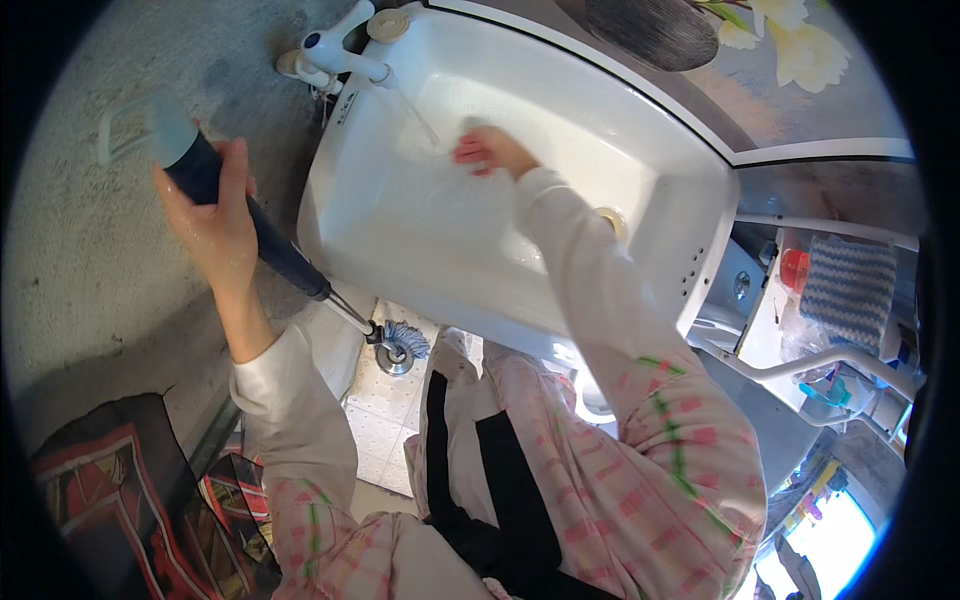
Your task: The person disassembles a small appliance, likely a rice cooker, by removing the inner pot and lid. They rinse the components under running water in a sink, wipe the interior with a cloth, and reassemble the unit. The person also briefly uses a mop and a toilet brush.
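Note:
My left hand grips the dark blue sleeve of a mop handle, which has a pale blue hanging loop at its upper end. From there the metal shaft slants down past the basin's front edge to a mop head with blue and white strands near the floor. Inside the white ceramic sink, my right hand is beside the thin stream of water from the white faucet. Motion blurs its fingers, so whether they hold anything is unclear.
The drain lies on the sink's right side. A white rack to the right carries a striped cloth and a red container. A rough wall rises at left, above a dark patterned cloth.

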Tool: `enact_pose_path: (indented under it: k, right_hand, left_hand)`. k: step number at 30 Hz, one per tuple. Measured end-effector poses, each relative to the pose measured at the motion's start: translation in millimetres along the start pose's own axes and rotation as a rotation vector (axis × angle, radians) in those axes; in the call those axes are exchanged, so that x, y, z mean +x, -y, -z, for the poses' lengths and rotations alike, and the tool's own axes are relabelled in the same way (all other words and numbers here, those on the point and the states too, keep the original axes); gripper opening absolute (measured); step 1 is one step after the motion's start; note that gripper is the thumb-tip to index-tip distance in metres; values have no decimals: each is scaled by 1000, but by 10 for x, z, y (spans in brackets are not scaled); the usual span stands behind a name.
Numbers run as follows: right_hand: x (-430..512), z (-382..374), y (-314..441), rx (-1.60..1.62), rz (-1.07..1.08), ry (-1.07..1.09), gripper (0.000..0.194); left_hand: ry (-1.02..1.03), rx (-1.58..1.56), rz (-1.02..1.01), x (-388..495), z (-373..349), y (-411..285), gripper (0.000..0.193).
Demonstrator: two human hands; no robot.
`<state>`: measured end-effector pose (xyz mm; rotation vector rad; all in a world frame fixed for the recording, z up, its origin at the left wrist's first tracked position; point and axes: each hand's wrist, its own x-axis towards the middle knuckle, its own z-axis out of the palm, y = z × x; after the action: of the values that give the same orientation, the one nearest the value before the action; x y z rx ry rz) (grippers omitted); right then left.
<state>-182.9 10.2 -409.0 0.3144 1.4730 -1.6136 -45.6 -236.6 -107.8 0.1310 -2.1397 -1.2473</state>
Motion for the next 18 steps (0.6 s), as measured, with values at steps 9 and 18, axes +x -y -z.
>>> enact_pose_path:
  k: [9, 18]
  right_hand:
    - [-1299, 1315, -421, -1068, -285, -245, 24]
    - [-1332, -395, 1689, -998, 904, -878, 26]
  left_hand:
    - [53, -198, 42, -99, 52, -79, 29]
    - [35, -202, 57, -176, 169, -116, 34]
